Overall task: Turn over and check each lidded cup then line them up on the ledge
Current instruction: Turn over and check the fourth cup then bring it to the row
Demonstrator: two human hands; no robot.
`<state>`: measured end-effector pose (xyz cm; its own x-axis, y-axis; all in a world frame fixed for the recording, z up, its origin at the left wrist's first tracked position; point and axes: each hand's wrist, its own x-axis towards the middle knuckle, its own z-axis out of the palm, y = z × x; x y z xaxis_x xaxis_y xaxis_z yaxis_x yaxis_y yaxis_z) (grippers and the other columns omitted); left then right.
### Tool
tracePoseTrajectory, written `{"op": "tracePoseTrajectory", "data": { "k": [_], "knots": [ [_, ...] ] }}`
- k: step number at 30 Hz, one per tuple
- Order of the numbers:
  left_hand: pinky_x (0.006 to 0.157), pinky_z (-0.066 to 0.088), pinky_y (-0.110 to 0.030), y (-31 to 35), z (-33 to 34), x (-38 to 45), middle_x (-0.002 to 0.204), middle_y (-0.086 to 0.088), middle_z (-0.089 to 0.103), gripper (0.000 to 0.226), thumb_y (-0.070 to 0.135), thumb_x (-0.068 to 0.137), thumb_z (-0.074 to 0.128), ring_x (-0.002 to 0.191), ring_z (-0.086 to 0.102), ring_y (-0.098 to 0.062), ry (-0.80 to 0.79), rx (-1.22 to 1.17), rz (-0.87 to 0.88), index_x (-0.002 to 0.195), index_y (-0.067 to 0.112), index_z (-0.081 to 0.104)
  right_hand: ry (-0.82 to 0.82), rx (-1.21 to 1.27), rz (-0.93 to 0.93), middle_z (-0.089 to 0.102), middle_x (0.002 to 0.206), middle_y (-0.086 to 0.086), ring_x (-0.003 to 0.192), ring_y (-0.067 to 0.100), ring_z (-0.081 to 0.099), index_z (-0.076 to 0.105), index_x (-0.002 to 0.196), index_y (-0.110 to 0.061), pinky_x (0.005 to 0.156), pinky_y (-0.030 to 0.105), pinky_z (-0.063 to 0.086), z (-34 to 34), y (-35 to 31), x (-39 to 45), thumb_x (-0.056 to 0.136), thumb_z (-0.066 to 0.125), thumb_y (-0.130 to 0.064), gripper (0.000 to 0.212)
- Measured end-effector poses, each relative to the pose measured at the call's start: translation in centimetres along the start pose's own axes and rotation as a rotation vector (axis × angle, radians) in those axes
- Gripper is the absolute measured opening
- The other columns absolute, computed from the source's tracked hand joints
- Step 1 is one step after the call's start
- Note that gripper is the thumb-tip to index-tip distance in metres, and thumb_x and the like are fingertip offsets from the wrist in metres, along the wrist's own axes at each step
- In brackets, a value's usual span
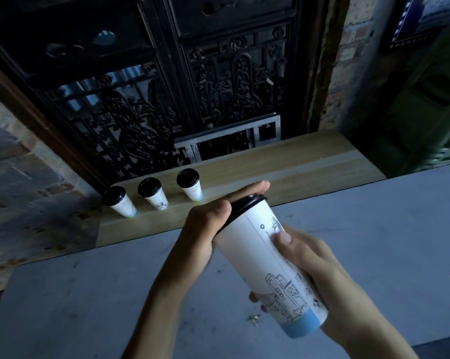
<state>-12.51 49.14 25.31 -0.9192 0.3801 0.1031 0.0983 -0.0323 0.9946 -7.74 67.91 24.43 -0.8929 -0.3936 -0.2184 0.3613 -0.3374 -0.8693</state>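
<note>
A tall white paper cup with line drawings, a pale blue band at its base and a black plastic lid (270, 265) is held in the air between the two hands, above the grey worktop (374, 242) and short of the pale wooden ledge (309, 161). It is tilted, lid end up and away from the person, base end low and near. The right hand (319, 275) is wrapped around the lower body of the cup, thumb pressed on the printed wall and fingertips showing round the far side. The left hand (208, 224) is closed around the lid end, thumb along the lid's rim and fingers reaching over the top

Three more white paper cups with black lids already stand upright in a row on the ledge: the left one (119, 202), the middle one (154, 194) and the right one (190, 185), set apart from one another, with bare ledge to the right of them

The step in hand appears to be the turning and checking of a fourth cup. To do it well, the left hand should keep light pressure on the lid while the right hand rolls the body, so the lid cannot pop off if it is loose. The paper wall will dent if squeezed hard, so a soft hold suits. Once the seam and lid rim are seen all round, the cup belongs upright just right of the third, in line with the row
</note>
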Motion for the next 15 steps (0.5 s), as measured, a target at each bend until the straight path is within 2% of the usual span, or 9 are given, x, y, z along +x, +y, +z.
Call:
{"op": "tracePoseTrajectory", "data": {
  "k": [2,4,7,9,12,14,15],
  "knots": [
    [0.12,0.035,-0.062,-0.2,0.2,0.2,0.138,0.0,0.071,0.049,0.045,0.095,0.04,0.137,0.06,-0.023,0.053,-0.015,0.005,0.129,0.028,0.073,-0.055,0.101,0.049,0.069,0.087,0.028,0.072,0.038,0.072,0.066,0.11,0.007,0.062,0.04,0.061,-0.1,0.4,0.1,0.079,0.076,-0.052,0.067],
    [0.117,0.043,-0.056,-0.4,0.3,0.5,0.13,0.0,0.076,0.047,0.045,0.093,0.045,0.13,0.066,-0.022,0.102,-0.009,0.004,0.123,0.026,0.076,-0.032,0.08,0.038,0.073,0.088,0.024,0.074,0.036,0.073,0.068,0.109,0.003,0.063,0.037,0.061,0.1,0.5,0.2,0.081,0.071,-0.052,0.062],
    [0.109,0.051,-0.034,-0.3,0.3,0.7,0.123,0.005,0.079,0.043,0.043,0.093,0.049,0.124,0.07,-0.013,0.157,0.085,0.006,0.117,0.022,0.079,0.148,-0.241,-0.056,0.081,0.098,-0.001,0.084,0.018,0.076,0.07,0.117,-0.03,0.071,0.031,0.058,0.0,0.5,0.1,0.076,0.063,-0.06,0.051],
    [0.104,0.051,-0.02,-0.2,0.5,0.7,0.122,0.009,0.079,0.042,0.04,0.095,0.05,0.122,0.069,-0.006,0.17,0.154,0.013,0.119,0.02,0.078,0.225,-0.406,-0.095,0.08,0.106,-0.001,0.089,0.016,0.077,0.06,0.129,-0.044,0.074,0.034,0.06,0.0,0.6,0.0,0.069,0.066,-0.066,0.063],
    [0.103,0.048,-0.015,0.1,1.0,0.5,0.126,0.009,0.077,0.05,0.044,0.096,0.045,0.124,0.067,-0.003,0.144,0.205,0.027,0.124,0.016,0.076,0.218,-0.416,-0.212,0.08,0.101,0.003,0.081,0.018,0.077,0.059,0.129,-0.041,0.065,0.026,0.057,0.7,0.9,-0.1,0.072,0.07,-0.06,0.061],
    [0.103,0.046,-0.014,0.0,1.3,0.4,0.129,0.008,0.076,0.048,0.041,0.099,0.044,0.126,0.066,-0.002,0.13,0.241,0.038,0.127,0.014,0.074,0.229,-0.387,-0.243,0.081,0.098,0.002,0.076,0.013,0.076,0.064,0.126,-0.039,0.062,0.021,0.055,0.7,0.9,-0.2,0.074,0.07,-0.056,0.055],
    [0.102,0.047,-0.014,0.0,1.3,0.4,0.13,0.007,0.076,0.044,0.037,0.103,0.045,0.126,0.066,-0.002,0.129,0.259,0.039,0.128,0.014,0.073,0.235,-0.38,-0.244,0.081,0.095,0.004,0.074,0.016,0.075,0.065,0.124,-0.038,0.062,0.022,0.054,0.6,0.9,-0.2,0.074,0.071,-0.056,0.053]
  ]
}}
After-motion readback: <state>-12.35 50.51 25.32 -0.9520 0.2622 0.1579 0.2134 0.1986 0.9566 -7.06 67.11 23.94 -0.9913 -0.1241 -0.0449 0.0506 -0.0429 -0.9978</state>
